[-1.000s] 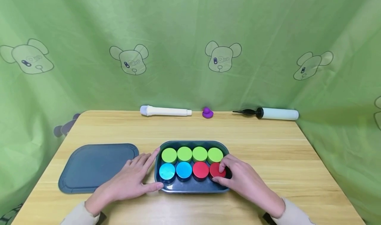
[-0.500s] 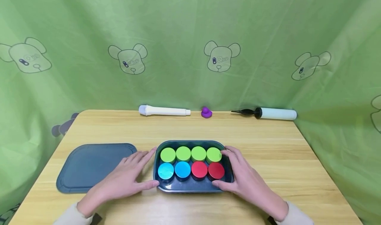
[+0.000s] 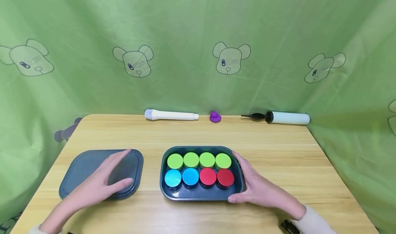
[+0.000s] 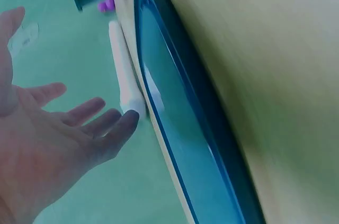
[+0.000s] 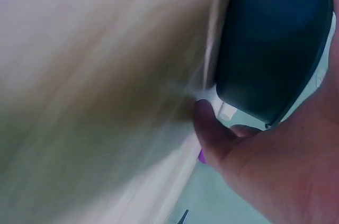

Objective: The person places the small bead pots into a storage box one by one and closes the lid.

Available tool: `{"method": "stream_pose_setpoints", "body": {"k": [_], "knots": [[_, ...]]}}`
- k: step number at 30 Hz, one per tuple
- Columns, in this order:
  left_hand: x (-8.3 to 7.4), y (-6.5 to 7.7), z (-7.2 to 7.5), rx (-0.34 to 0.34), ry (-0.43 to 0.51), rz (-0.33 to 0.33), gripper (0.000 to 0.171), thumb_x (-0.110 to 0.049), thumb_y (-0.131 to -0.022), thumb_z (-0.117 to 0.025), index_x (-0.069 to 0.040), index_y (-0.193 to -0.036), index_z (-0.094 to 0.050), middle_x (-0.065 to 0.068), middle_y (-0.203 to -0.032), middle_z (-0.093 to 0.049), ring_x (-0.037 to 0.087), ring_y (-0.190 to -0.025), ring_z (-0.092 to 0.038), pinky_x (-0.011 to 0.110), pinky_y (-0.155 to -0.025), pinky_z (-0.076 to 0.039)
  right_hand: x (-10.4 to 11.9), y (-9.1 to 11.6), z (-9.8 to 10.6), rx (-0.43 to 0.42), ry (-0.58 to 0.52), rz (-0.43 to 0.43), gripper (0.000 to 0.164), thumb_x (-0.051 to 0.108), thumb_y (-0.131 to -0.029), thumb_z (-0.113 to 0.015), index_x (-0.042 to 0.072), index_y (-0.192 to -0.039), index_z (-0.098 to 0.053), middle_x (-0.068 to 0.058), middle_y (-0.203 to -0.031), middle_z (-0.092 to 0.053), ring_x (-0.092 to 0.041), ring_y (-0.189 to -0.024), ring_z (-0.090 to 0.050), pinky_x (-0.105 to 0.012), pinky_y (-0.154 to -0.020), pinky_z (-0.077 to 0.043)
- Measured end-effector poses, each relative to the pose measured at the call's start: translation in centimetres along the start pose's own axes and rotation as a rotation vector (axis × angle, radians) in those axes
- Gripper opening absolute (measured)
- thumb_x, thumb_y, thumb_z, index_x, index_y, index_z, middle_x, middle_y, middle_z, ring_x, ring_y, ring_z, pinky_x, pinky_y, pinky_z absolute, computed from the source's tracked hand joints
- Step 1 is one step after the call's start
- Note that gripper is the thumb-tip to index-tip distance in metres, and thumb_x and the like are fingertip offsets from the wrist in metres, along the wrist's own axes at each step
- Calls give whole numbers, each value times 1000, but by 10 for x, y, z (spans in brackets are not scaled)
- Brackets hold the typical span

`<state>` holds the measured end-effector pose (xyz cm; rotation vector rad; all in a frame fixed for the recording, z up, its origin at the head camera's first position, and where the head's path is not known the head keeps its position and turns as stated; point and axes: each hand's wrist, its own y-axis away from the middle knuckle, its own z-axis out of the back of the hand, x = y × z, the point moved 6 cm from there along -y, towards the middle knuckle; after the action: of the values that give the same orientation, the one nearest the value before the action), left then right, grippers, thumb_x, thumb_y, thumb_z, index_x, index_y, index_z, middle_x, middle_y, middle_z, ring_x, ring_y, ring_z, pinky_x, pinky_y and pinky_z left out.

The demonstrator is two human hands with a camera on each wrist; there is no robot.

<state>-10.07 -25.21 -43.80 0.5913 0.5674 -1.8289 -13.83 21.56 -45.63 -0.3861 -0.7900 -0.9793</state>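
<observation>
In the head view a dark blue-grey rectangular box (image 3: 198, 195) holds several round-lidded jars in two rows. Green lids (image 3: 191, 160) form the back row; blue lids (image 3: 190, 176) and red lids (image 3: 208, 176) make up the front one. My right hand (image 3: 258, 187) spans the box's right end, thumb by the front corner and fingers along the side. The right wrist view has that hand (image 5: 275, 166) beside the box wall (image 5: 270, 44). Over the matching flat lid (image 3: 83, 168) my left hand (image 3: 97, 182) hovers, fingers spread, holding nothing; the left wrist view agrees.
Along the table's back edge lie a white toy microphone (image 3: 171, 115), a purple knob-like piece (image 3: 215, 117) and a white hand pump (image 3: 287, 118) with a black nozzle. Behind the table hangs a green curtain (image 3: 185, 27). Bare wood (image 3: 151, 134) lies behind the lid and box.
My right hand has left the front red-lidded jar and moved to the box's right end. My left hand has come away from the box's left end and moved left over the lid.
</observation>
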Motion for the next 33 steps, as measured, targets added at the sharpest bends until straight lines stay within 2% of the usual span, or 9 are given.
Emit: {"method": "stream_pose_setpoints", "body": {"k": [4,8,12,15,17,22,25,29,33], "knots": [[15,13,13,-28,4,16,88,-38,-102,-79,-38,-174,-28,17,-169,-41,53,-152,-34,85,-104,-35,-1,-1,0,19,-3,-7,139,47,-81,-98,24,-177,-1,-20,-173,-23,-47,-153,-32,-72,-112,-41],[29,23,27,-56,-1,33,88,-33,-102,-80,-37,-174,-29,19,-161,-51,51,-145,-45,78,-102,-41,-2,-1,-1,36,2,-29,138,48,-82,-97,21,-177,-1,-21,-174,-22,-48,-154,-31,-71,-112,-41],[51,32,38,-78,12,58,85,-27,-103,-80,-28,-174,-32,19,-156,-54,46,-137,-53,39,-106,-50,-2,0,-1,52,2,-43,139,48,-82,-97,21,-177,0,-21,-173,-22,-48,-153,-31,-71,-112,-41],[71,39,45,-107,12,68,82,-22,-103,-80,-21,-172,-36,20,-154,-55,41,-134,-55,9,-98,-39,-2,0,0,61,1,-45,139,47,-82,-97,22,-177,1,-22,-173,-22,-47,-153,-30,-71,-112,-41],[84,44,50,-133,7,64,80,-19,-102,-81,-17,-170,-39,23,-154,-55,26,-141,-51,3,-100,-32,-2,-1,-1,70,3,-47,138,47,-83,-97,22,-177,2,-21,-173,-21,-47,-154,-30,-71,-112,-41],[110,54,63,-187,-56,54,73,-18,-100,-82,-8,-164,-49,30,-154,-54,-17,-137,-31,-1,-100,-22,-4,-1,-1,79,17,-52,138,49,-83,-96,22,-177,2,-21,-174,-21,-47,-154,-29,-72,-112,-41],[119,58,70,-225,-88,48,66,-17,-97,-85,-1,-155,-57,30,-149,-59,-19,-130,-35,-1,-95,-24,-5,-1,-2,77,19,-53,138,50,-83,-96,22,-177,2,-20,-173,-22,-47,-154,-30,-71,-111,-42],[129,62,74,-258,-108,60,58,-13,-93,-89,3,-144,-65,22,-128,-65,-8,-108,-50,6,-86,-35,-5,-1,-1,73,18,-47,138,49,-83,-96,20,-177,1,-21,-173,-23,-47,-154,-30,-71,-111,-43],[140,65,73,-276,-94,60,55,-2,-89,-88,7,-138,-65,9,-105,-54,2,-86,-49,14,-70,-43,-4,0,1,68,34,-37,138,49,-83,-96,16,-177,0,-21,-173,-23,-46,-154,-31,-70,-112,-42]]}}
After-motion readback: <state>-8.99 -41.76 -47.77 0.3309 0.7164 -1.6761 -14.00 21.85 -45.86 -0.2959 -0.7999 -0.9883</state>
